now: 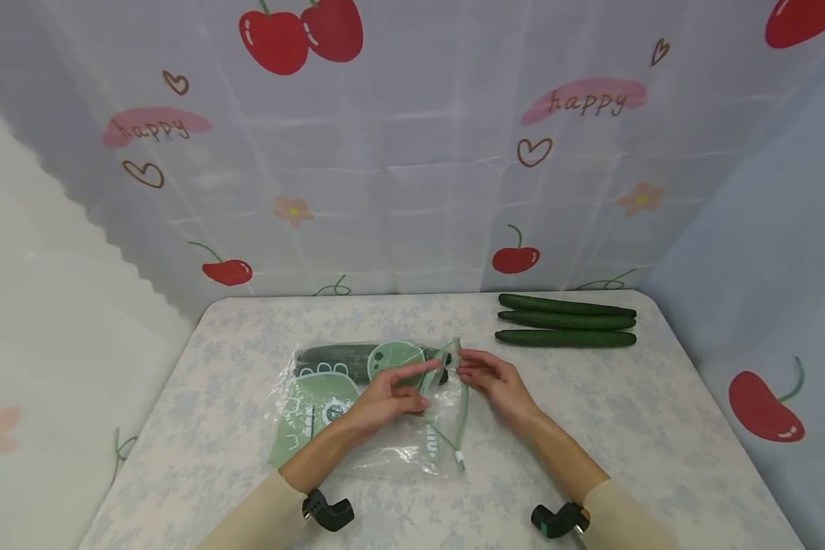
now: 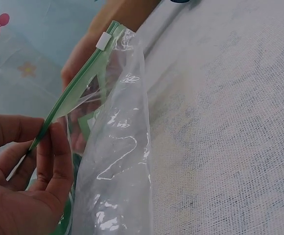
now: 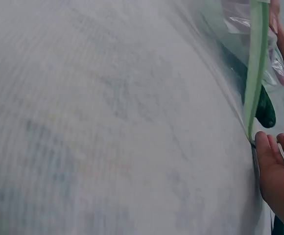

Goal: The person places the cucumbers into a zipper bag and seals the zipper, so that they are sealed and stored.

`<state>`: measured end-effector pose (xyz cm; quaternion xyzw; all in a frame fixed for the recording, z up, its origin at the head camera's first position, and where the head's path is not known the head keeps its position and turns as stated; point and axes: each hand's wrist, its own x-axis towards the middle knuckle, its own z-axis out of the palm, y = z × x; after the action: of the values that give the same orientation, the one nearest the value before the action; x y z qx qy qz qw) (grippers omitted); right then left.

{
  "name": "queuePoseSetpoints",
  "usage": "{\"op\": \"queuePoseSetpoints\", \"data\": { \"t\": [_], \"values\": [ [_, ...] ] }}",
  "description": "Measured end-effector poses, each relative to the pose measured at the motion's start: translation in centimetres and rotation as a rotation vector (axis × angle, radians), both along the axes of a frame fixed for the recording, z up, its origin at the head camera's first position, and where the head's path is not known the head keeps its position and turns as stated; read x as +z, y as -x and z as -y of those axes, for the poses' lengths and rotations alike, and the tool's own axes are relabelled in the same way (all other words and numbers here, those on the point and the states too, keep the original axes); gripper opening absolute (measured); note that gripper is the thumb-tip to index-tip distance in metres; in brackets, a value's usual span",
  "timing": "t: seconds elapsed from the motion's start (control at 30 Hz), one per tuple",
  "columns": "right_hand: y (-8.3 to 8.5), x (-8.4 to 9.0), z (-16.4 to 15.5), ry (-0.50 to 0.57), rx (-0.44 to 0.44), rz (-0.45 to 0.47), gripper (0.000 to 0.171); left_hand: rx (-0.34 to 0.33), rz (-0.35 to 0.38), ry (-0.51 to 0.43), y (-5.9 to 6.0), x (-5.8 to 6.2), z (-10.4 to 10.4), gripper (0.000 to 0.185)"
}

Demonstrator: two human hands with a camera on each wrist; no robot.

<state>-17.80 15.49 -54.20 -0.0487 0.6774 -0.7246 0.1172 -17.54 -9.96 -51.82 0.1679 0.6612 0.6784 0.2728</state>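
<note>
A clear slider zip bag (image 1: 399, 454) with green cartoon print lies on the table, its mouth toward the right. Dark green cucumbers (image 1: 333, 357) lie inside, partly hidden by the print and my left hand. My left hand (image 1: 388, 396) pinches one side of the green zip strip (image 2: 63, 100) between thumb and fingers. At the far corner of the mouth, my right hand (image 1: 498, 383) holds the bag's edge with its fingertips. A cucumber end (image 3: 266, 110) shows just inside the mouth. The white slider (image 2: 104, 41) sits at the strip's near end.
Three loose cucumbers (image 1: 565, 321) lie side by side at the table's back right. Pale patterned cloth covers the table (image 1: 199, 428). A printed curtain (image 1: 399, 198) hangs behind the back edge. Each wrist carries a small black camera mount (image 1: 328, 512).
</note>
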Motion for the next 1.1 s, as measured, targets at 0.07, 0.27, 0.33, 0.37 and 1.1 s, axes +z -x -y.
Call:
{"op": "queuePoseSetpoints", "data": {
  "t": [0.07,0.27,0.33,0.37,1.1],
  "values": [
    [0.1,0.2,-1.3,0.058,0.011,-0.019,0.04,0.006,0.005,-0.002,-0.1,0.0,0.2,0.066],
    [0.2,2.3,-7.8,-0.244,-0.067,-0.18,0.037,0.017,0.008,-0.01,-0.1,-0.3,0.2,0.067],
    [0.1,2.9,-10.4,-0.434,-0.114,-0.229,0.036,0.015,0.006,-0.009,-0.1,-0.5,0.2,0.067],
    [0.1,3.0,-11.8,-0.532,-0.141,-0.256,0.036,0.015,0.006,-0.006,-0.1,-0.5,0.2,0.067],
    [1.4,0.6,-25.3,-0.898,-0.545,0.029,0.056,0.016,0.014,0.03,-0.8,0.4,1.8,0.065]
  ]
}}
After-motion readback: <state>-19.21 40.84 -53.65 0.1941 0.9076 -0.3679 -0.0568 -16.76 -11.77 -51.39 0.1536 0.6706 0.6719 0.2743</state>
